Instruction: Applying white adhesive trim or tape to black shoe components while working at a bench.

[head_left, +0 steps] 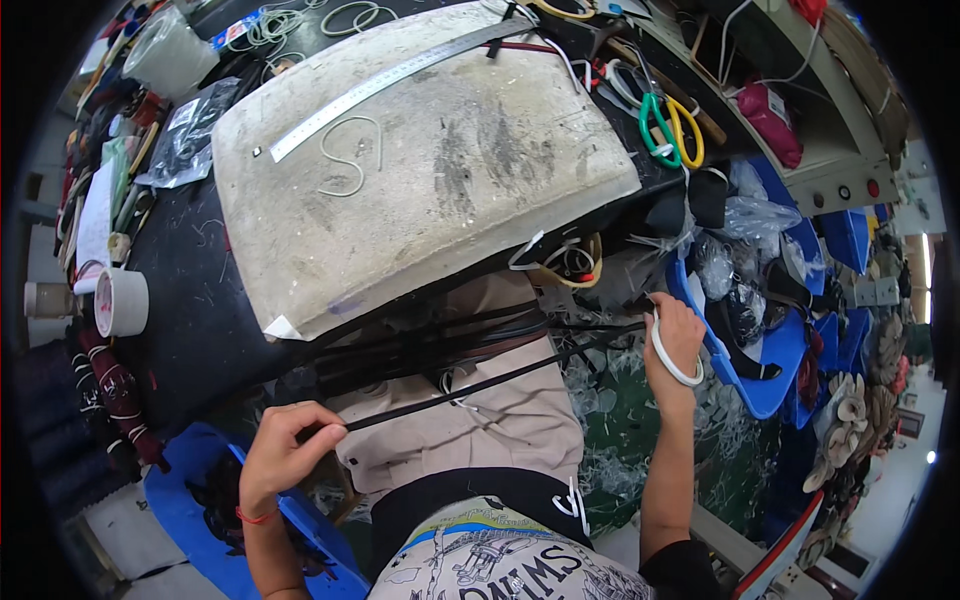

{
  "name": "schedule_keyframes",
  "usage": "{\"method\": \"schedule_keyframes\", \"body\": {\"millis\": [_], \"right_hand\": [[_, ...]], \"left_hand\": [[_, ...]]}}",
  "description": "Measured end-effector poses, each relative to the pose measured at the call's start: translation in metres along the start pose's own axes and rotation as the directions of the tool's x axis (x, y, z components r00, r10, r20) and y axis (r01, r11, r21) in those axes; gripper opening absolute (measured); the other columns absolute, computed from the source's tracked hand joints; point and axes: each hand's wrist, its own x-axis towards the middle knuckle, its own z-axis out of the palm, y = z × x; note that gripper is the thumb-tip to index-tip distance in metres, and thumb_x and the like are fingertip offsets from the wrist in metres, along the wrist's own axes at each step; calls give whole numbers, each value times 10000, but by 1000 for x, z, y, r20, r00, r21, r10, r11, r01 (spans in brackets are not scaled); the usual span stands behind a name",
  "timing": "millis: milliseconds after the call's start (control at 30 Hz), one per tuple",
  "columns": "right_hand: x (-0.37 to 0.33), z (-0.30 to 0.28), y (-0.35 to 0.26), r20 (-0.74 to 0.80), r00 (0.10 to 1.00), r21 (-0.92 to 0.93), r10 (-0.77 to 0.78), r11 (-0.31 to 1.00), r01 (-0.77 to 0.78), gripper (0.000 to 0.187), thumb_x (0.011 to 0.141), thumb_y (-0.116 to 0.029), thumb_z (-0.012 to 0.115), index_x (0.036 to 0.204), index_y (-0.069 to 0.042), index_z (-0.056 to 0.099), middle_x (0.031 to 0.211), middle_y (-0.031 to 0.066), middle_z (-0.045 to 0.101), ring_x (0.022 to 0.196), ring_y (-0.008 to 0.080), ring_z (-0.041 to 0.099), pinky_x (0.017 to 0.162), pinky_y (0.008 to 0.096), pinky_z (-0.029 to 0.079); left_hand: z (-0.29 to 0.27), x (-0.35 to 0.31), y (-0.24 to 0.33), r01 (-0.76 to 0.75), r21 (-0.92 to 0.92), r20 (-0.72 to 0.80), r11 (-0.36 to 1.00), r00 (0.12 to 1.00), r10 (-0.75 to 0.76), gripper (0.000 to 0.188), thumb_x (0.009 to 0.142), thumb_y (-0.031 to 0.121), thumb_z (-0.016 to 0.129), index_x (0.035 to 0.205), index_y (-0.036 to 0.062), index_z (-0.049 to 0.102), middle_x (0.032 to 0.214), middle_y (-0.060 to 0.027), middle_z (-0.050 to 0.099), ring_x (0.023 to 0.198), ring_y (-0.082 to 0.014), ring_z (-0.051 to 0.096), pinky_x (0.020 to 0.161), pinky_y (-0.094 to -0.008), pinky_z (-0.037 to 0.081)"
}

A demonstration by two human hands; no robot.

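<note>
The left hand (285,447) turns inward from its wrist (257,506), thumb (326,436) and forefinger (315,413) pinched together. The right hand (674,348) reaches farther forward, roughly in line with its forearm (668,480), fingers bent in a closed grip. Both arms are bare below the elbow and spread wide, one either side of the torso (500,560).

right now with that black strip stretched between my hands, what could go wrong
The black strip could tangle with the dark strands lying across your lap, close by it. If the fingertip pinch of your left hand slips, the straight-drawn strip might spring loose. The white loop around your right hand could perhaps snag a strand.
</note>
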Motion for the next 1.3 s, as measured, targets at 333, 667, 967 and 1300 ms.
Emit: {"method": "schedule_keyframes", "body": {"millis": [333,667,967,1300], "right_hand": [[-9,-22,-111,435,836,863,-335,422,-280,260,825,-168,647,1056,-59,595,857,95,621,776,218,587,721,317,462],[-1,9,-21,2,962,337,-272,906,255,181,834,-158,631,930,-5,629,825,113,630,750,232,606,687,334,466],[-19,23,-60,366,893,786,-260,600,-147,183,910,-86,502,1026,-10,622,904,100,582,802,183,572,716,295,445],[-1,30,-73,533,678,825,-506,488,-284,403,888,-100,493,1284,-35,463,979,187,634,865,318,641,771,371,495]], "left_hand": [[79,52,39,-133,-256,101,958,981,163,182,850,155,653,894,-22,656,709,-93,659,630,-127,616,594,-251,471],[162,106,7,47,-448,178,893,983,38,190,894,74,578,1015,-67,619,838,-105,682,730,-113,646,667,-241,522],[162,118,3,317,-647,346,693,932,-102,251,905,-27,438,1109,-103,563,972,-143,663,892,-169,664,776,-252,559],[159,117,3,345,-614,433,710,899,-63,353,881,-39,409,1215,-95,507,1141,-135,598,1010,-169,626,880,-252,513]]}}
